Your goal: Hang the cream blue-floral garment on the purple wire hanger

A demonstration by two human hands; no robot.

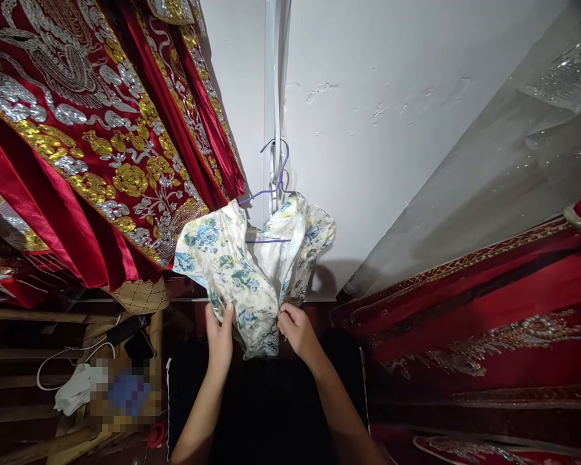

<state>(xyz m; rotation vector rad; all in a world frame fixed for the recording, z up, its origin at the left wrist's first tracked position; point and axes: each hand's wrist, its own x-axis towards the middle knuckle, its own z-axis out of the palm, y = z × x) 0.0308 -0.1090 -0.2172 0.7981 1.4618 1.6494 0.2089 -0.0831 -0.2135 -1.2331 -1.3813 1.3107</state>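
A white short-sleeved blouse [232, 271] with blue and yellow flowers hangs on a purple wire hanger [285, 169] in front of the wall. Its front is partly parted at the neck, showing the hanger's lower bar. My left hand [219, 332] grips the blouse's side edge, thumb in front and fingers partly behind the cloth. At the front opening, my right hand [294, 328] pinches the edge between thumb and fingers. The blouse's lower hem droops between both hands. What lies behind the cloth is hidden.
Red embroidered garments [130, 161] hang on the left. A sheer sparkling fabric [465, 187] and red beaded cloth [513, 310] are on the right. A wooden rack [157, 336] at lower left bears a white cable [53, 361] and a white cloth [77, 389].
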